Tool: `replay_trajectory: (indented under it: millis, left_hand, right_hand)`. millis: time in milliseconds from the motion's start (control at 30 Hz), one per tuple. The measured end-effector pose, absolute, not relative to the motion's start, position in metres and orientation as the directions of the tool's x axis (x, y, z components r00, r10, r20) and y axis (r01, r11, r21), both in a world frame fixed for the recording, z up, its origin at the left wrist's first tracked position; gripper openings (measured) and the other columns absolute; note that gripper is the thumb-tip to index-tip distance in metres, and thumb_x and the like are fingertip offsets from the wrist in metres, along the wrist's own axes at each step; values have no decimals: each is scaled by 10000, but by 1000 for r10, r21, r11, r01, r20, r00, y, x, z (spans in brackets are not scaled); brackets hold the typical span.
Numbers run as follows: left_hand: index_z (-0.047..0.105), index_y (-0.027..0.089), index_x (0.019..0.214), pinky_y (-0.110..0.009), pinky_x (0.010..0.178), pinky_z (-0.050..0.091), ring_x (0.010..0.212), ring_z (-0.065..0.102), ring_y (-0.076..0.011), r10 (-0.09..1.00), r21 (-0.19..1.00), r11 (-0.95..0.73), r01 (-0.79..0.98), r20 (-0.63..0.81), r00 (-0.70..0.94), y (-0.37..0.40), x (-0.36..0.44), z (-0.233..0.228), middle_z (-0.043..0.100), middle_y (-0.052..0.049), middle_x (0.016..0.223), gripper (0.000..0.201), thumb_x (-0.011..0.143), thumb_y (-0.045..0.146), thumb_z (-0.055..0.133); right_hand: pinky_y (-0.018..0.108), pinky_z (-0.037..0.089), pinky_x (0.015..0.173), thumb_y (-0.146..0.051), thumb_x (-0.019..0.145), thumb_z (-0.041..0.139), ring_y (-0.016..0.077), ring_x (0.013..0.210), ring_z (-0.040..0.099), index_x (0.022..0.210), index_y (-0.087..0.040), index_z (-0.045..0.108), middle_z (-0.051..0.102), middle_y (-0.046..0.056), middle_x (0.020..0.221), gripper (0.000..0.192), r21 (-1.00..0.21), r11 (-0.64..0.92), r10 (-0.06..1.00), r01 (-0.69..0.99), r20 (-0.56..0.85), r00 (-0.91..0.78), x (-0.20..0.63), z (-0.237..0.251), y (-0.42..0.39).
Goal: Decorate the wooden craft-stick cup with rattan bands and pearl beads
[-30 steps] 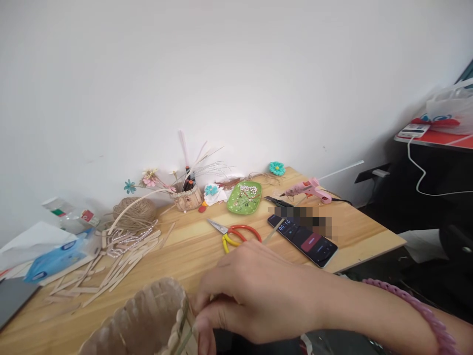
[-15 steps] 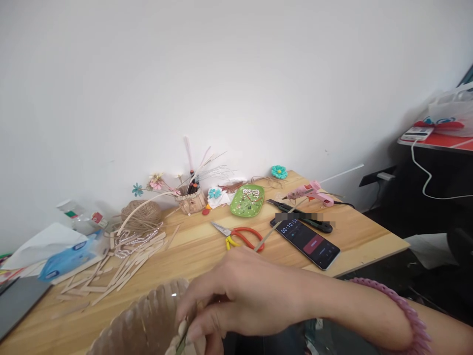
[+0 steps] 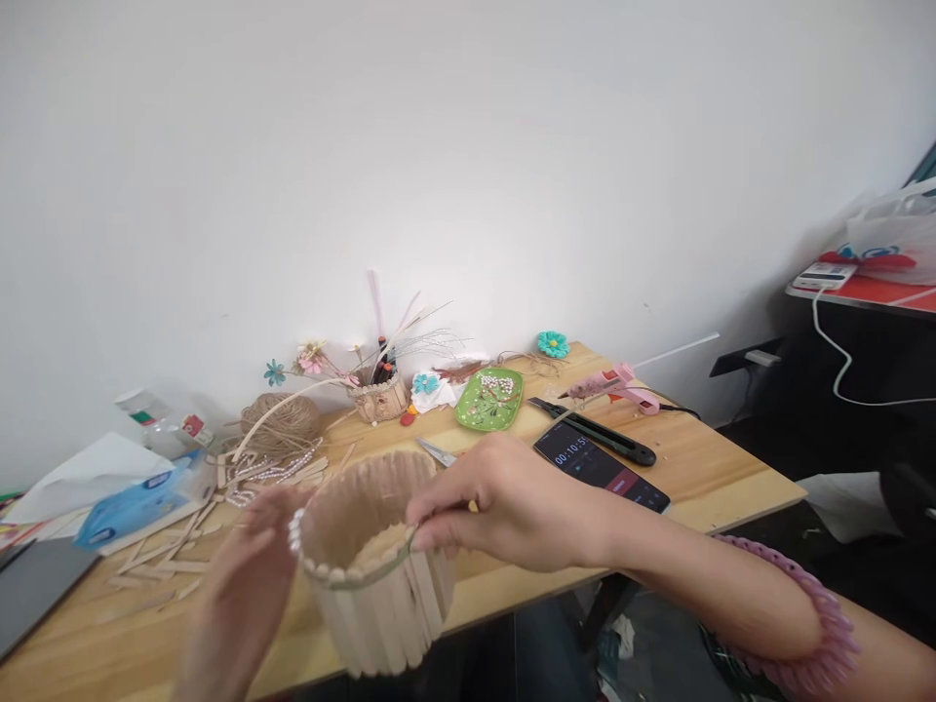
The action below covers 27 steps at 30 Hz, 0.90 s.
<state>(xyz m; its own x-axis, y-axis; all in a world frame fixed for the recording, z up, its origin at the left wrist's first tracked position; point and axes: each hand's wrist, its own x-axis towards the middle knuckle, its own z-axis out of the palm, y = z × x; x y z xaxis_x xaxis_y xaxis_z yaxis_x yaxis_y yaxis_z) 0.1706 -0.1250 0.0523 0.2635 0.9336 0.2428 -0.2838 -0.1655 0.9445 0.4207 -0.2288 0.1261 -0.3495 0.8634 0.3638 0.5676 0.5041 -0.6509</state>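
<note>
A round pot [image 3: 376,624] covered with upright wooden craft sticks is held up over the near table edge, tilted so that its inside shows. My right hand [image 3: 483,507] pinches its rim on the right side between thumb and fingers. A greenish strip runs along the front of the rim. White pearl beads [image 3: 295,531] sit at the rim's left. My left hand [image 3: 253,575], blurred by motion, is close beside that left side with its fingers stretched out; whether it touches the pot I cannot tell.
Behind the pot lie scissors [image 3: 437,450], partly covered, and a green dish [image 3: 488,400] of beads. A phone [image 3: 577,453], a utility knife [image 3: 600,435] and a pink glue gun [image 3: 610,382] are on the right. Loose sticks [image 3: 168,565] and twine [image 3: 282,424] lie left.
The pot has risen into fuller view and moved right, with my right hand still on its rim. My left hand has come into view at its left.
</note>
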Motion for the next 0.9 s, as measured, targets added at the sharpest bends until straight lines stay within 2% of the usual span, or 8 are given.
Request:
replay_trajectory:
  millis: [67,133,167,233,333,467,633,900]
  left_hand:
    - [632,244,960,-377,988,414,1100,520,-223,867,876,-404,-264,459,196,-122,170,63,634,22,1013,197,763,254,623]
    - [654,290,954,-372,1068,326,1204,446,-250,731,771,-636,-33,615,294,-128,171,78,641,41,1050,234,728,231,638]
    - [653,295,985,-395,1080,297,1241,411,-269,673,695,-709,123,614,412,-132,173,85,633,23,1102,264,725,244,643]
    - [630,306,1062,-442,1066,294,1239,421,-293,621,532,-769,353,493,610,-140,183,95,549,-19,1275,378,689,298,689]
    - [661,290,978,-513,1079,233,1132,530,-283,526,401,-843,359,474,706,-144,202,95,650,-44,1129,298,683,314,700]
    - [680,290,884,-564,1100,109,1005,602,-236,477,438,-854,279,447,757,-141,213,83,718,-6,916,128,775,270,616]
    - [694,291,852,-585,1090,87,998,596,-230,508,542,-805,241,421,751,-142,211,78,723,-1,859,165,820,220,548]
    - [721,302,813,-637,1037,166,945,609,-249,564,648,-739,184,445,695,-139,212,74,723,-1,754,184,791,204,568]
  right_hand:
    - [162,339,528,-152,820,605,77,570,579,766,-147,700,662,-23,600,109,-603,497,868,624,356,-347,421,122,-223]
    - [170,319,525,-149,820,599,79,562,570,769,-160,701,658,-29,599,114,-554,485,873,676,345,-344,421,118,-218]
    - [173,309,522,-152,819,599,78,555,561,775,-168,702,654,-32,597,113,-532,481,875,698,342,-342,420,116,-216]
    - [181,289,515,-171,820,603,78,534,536,792,-181,706,644,-33,588,108,-493,475,876,729,347,-335,418,114,-213]
    - [193,277,523,-193,827,602,82,541,522,829,-188,708,649,-19,613,107,-460,479,870,748,361,-335,416,112,-211]
    - [196,266,522,-188,850,569,77,523,498,833,-177,698,615,-21,583,130,-451,490,867,746,338,-365,415,111,-211]
    - [197,262,520,-168,841,571,69,513,480,836,-165,693,588,-32,573,123,-445,513,854,734,353,-382,413,109,-208]
    - [197,297,538,-199,849,575,78,539,519,872,-173,694,623,-20,604,124,-436,513,855,739,339,-394,410,108,-205]
